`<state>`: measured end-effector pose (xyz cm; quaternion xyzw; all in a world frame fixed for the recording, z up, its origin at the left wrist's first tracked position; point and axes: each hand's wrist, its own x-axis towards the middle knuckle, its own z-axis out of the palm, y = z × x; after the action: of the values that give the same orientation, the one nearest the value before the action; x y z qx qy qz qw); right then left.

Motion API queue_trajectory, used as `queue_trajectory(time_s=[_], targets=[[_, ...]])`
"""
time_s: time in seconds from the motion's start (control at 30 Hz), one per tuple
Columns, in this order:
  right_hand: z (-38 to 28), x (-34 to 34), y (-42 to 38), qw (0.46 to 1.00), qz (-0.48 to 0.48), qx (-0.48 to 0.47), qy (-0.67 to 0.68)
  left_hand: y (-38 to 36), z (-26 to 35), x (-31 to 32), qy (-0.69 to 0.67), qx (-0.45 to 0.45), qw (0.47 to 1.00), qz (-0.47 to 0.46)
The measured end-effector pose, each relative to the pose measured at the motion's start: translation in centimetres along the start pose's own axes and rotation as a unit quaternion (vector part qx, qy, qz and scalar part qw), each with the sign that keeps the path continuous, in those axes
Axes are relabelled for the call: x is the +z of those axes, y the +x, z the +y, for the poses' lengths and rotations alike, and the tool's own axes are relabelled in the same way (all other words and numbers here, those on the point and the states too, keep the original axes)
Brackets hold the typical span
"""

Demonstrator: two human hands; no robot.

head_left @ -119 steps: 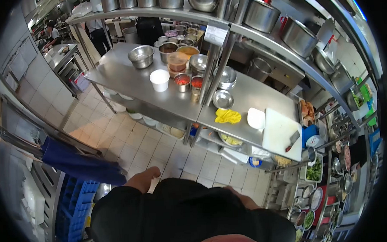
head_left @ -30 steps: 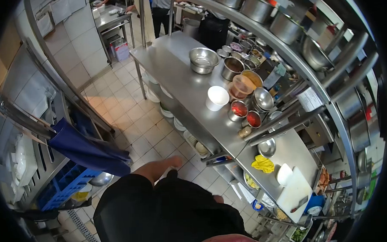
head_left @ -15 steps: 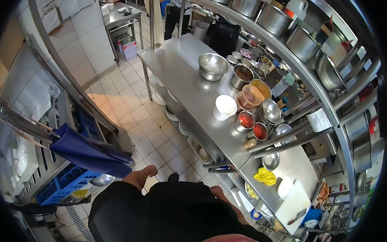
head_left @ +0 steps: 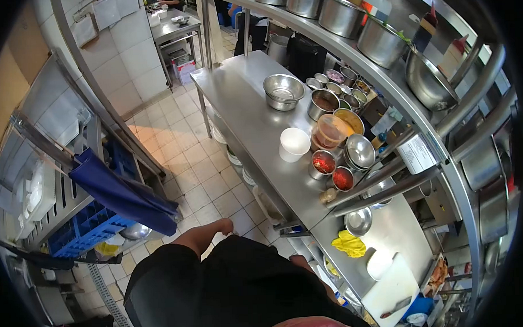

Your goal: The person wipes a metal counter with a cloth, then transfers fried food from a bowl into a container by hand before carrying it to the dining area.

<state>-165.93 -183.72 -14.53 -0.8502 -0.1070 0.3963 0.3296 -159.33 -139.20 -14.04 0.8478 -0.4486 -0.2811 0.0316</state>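
Observation:
My left hand (head_left: 222,225) hangs over the tiled floor in front of my black shirt (head_left: 243,285). Its fingers look curled in, and whether anything lies inside them is hidden. Closest to it on the left is a dark blue cloth or apron (head_left: 121,194) draped from a rack; the hand is apart from it. My right hand (head_left: 299,262) shows only in small part beside my body, near the steel table (head_left: 236,101); its fingers cannot be made out. On that table are a white tub (head_left: 294,144), stacked steel bowls (head_left: 284,99) and pots of red chopped food (head_left: 324,163).
A yellow cloth (head_left: 349,244), a white cutting board (head_left: 392,291) and a knife (head_left: 396,307) lie on the near right worktop. Overhead, a steel shelf (head_left: 409,95) carries pots. Blue crates (head_left: 91,227) stand at left. A person (head_left: 256,34) stands beyond the table.
My view has shifted slightly, and the table's things sit a little further left. My left hand has swung forward, away from the blue cloth. Less of my right hand shows.

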Motion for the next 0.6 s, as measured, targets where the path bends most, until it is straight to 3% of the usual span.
queue_trajectory(time_s=[0.07,0.17,0.2,0.3,0.33,0.37,0.43,0.47,0.57,0.6], targets=[[1.6,-1.3,-1.3,0.997,-0.010,-0.012,-0.070,3.4,0.3,1.0,0.018,0.007,1.000,0.015],[3.5,-2.9,-4.1,0.990,-0.026,-0.015,-0.140,4.4,4.0,-2.9,-0.155,-0.098,0.978,0.101],[5.7,-2.3,-4.6,0.998,-0.003,-0.020,-0.065,4.6,5.4,-4.3,-0.193,-0.126,0.970,0.073],[11.5,-1.5,-5.0,0.995,-0.095,0.020,0.005,5.1,9.0,-6.0,-0.284,-0.224,0.930,0.058],[11.6,-0.5,-5.4,0.976,-0.060,0.181,0.108,4.6,10.3,-7.4,-0.275,-0.221,0.935,0.025],[11.5,0.6,-5.6,0.919,-0.022,0.335,0.205,4.9,10.8,-6.9,-0.272,-0.240,0.932,0.020],[11.3,0.8,-5.7,0.912,-0.026,0.354,0.206,4.4,12.0,-5.2,-0.268,-0.276,0.923,0.008],[11.1,0.9,-5.6,0.907,-0.026,0.364,0.208,3.5,12.3,-4.6,-0.171,-0.165,0.971,0.006],[10.5,0.5,-5.6,0.893,-0.023,0.394,0.216,2.0,11.6,-0.2,-0.140,-0.102,0.984,-0.032],[12.2,0.4,-4.2,0.916,-0.129,0.348,0.150,1.5,11.6,-0.4,-0.116,-0.091,0.986,-0.074]])
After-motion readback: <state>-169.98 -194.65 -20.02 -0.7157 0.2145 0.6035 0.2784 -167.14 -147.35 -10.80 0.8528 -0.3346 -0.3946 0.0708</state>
